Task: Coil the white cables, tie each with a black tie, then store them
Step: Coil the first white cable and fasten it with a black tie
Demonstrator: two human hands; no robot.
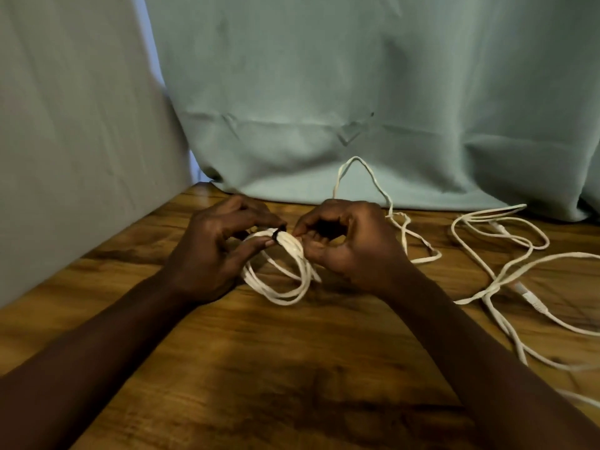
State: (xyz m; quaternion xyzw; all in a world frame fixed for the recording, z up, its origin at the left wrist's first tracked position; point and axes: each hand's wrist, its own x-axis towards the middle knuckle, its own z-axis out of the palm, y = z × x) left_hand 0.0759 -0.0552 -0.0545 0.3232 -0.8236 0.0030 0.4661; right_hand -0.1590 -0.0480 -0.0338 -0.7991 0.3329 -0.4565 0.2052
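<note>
A coiled white cable (pixel 285 277) hangs between my hands just above the wooden table (pixel 259 368). A black tie (pixel 277 234) wraps round the top of the coil. My left hand (pixel 214 251) pinches the coil at the tie with thumb and fingers. My right hand (pixel 344 241) grips the bundled strands just right of the tie, fingers curled. Loose white cables (pixel 500 254) lie tangled on the table to the right, and one loop (pixel 357 170) stands up against the curtain.
A pale green curtain (pixel 357 108) hangs behind the table and drapes onto its far edge. A grey fabric panel (pixel 74 141) walls off the left side. A cable connector (pixel 532 298) lies among the loose strands at right.
</note>
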